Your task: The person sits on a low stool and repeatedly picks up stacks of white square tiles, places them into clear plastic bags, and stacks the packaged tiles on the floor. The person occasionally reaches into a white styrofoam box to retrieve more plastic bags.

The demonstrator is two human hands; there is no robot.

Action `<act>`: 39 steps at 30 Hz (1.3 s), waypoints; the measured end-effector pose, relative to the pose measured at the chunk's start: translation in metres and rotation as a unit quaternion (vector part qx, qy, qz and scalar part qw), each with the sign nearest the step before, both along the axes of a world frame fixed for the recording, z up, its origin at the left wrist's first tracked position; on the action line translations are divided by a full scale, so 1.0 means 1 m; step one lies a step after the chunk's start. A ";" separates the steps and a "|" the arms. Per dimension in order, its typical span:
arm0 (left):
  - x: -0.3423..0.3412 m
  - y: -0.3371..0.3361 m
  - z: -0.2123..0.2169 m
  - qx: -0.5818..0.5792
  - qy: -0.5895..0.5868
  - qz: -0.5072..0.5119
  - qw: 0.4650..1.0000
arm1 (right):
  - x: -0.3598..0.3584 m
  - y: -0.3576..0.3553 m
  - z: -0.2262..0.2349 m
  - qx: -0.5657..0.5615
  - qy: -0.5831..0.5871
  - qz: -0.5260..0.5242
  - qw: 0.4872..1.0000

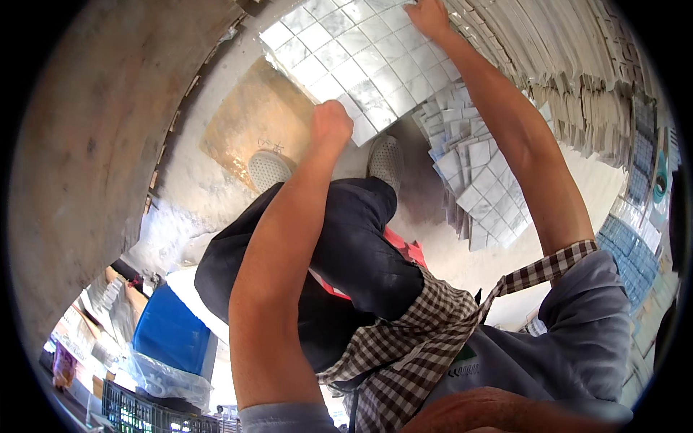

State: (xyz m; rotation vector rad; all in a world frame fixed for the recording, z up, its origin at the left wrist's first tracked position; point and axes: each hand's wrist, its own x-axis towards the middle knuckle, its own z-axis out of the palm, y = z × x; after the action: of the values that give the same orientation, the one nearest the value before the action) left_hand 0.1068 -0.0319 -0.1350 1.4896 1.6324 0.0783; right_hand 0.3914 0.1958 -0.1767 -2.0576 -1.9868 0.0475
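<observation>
A sheet of square white-and-grey marble mosaic tiles (364, 61) spreads out at the top of the view, tilted, with its far edge cut off by the frame. My left hand (332, 124) is closed at its near left edge, fingers mostly turned away. At its far right side my right hand (431, 17) is closed on the edge. A tan board (249, 115) lies on the floor by my shoes, partly beneath the sheet. To the right, several similar mosaic sheets (487, 180) lie fanned in an uneven pile, partly covered by my right forearm.
Tall stacks of tile sheets (577, 108) line the right side, with bluish tiles (628, 252) nearer. A large brown board (94, 144) fills the left. At the lower left stand a blue bin (173, 332), a clear plastic bag (170, 381) and a dark crate (141, 411).
</observation>
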 end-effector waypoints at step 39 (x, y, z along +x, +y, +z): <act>-0.248 -0.461 -0.025 0.124 -0.149 0.648 0.737 | -0.245 -0.290 0.197 -0.316 0.408 0.212 0.830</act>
State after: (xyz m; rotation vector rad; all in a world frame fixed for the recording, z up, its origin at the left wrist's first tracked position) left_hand -0.1414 -0.4925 -0.1599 0.1750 2.1026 1.2678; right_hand 0.1462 -0.0946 0.0206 -1.3726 -1.8768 1.5684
